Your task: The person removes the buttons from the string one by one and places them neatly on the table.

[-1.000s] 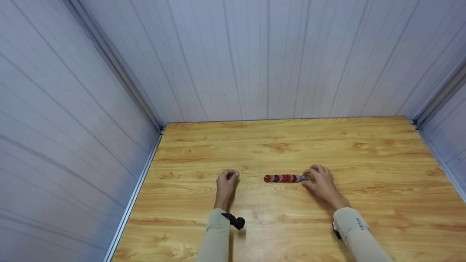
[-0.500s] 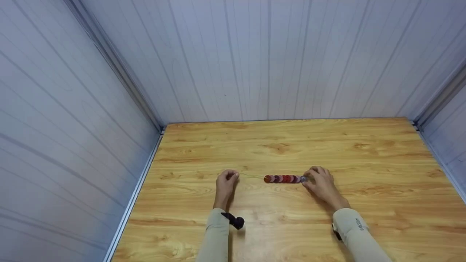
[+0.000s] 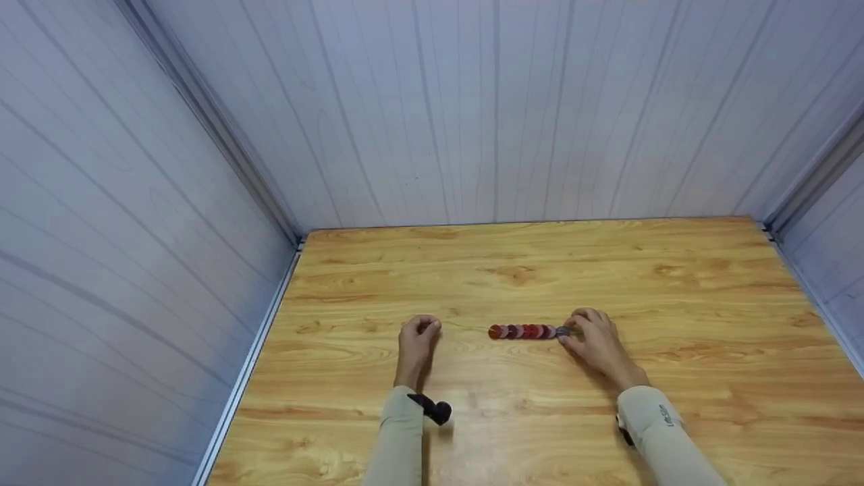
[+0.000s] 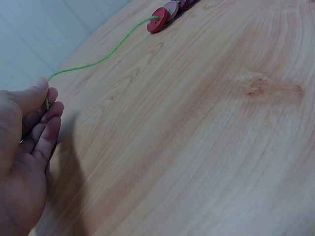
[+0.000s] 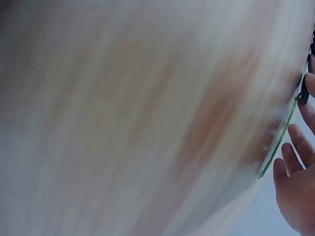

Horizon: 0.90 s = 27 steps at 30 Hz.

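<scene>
A row of several overlapping buttons (image 3: 526,331) in red, pink and dark purple lies on the table, threaded on a green string (image 4: 106,59). To its left, my left hand (image 3: 415,343) pinches the free end of the string between thumb and fingertips. The string runs slackly from there to the red button (image 4: 157,20) at the row's left end. At the opposite end, my right hand (image 3: 597,343) holds a dark grey button (image 3: 563,331) between thumb and forefinger. A short string tail (image 5: 280,142) hangs past that button in the right wrist view, where most of the row is out of frame.
The wood-grain table (image 3: 513,270) extends around both hands. Pale panelled walls (image 3: 459,115) stand along its back and left side, with a metal edge strip (image 3: 250,364) on the left. A black wrist-camera mount (image 3: 435,410) juts from the left cuff.
My left hand has shifted very slightly left, still pinching the string. The right hand and the row of buttons stay in nearly the same place.
</scene>
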{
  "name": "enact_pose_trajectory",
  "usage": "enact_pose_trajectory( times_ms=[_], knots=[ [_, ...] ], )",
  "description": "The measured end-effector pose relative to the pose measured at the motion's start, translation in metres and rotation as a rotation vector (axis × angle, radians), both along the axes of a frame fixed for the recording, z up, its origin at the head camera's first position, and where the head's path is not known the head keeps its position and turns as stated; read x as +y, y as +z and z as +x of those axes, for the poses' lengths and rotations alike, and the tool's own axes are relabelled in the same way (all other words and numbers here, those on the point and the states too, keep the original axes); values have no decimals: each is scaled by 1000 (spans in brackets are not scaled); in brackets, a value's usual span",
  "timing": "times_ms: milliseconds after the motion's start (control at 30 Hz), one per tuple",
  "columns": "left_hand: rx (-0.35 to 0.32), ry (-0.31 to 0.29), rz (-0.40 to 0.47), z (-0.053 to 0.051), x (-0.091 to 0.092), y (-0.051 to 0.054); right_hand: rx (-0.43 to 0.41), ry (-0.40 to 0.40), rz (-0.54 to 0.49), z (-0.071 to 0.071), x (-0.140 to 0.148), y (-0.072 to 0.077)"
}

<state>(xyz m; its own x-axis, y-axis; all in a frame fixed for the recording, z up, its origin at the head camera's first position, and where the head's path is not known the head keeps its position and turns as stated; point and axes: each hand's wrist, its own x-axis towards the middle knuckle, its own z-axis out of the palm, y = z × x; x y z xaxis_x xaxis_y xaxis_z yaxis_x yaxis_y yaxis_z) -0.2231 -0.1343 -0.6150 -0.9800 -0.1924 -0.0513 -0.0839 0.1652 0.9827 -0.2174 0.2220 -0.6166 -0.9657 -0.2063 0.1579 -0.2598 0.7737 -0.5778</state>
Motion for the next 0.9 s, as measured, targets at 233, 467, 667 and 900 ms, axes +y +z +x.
enact_pose_trajectory(
  times_ms=[233, 467, 667, 900],
  knots=[
    [-3, 13, -24, -3, -2, -7, 10, -16, -20, 0, 2, 3],
    [8, 17, -62, -3, -3, -7, 16, -21, -26, 0, 3, 3],
    [16, 39, -71, -4, -2, -9, -10, -22, -15, 1, 5, 4],
    [14, 51, -82, -4, -2, -9, -31, -32, -18, 3, 9, 6]
  ],
)
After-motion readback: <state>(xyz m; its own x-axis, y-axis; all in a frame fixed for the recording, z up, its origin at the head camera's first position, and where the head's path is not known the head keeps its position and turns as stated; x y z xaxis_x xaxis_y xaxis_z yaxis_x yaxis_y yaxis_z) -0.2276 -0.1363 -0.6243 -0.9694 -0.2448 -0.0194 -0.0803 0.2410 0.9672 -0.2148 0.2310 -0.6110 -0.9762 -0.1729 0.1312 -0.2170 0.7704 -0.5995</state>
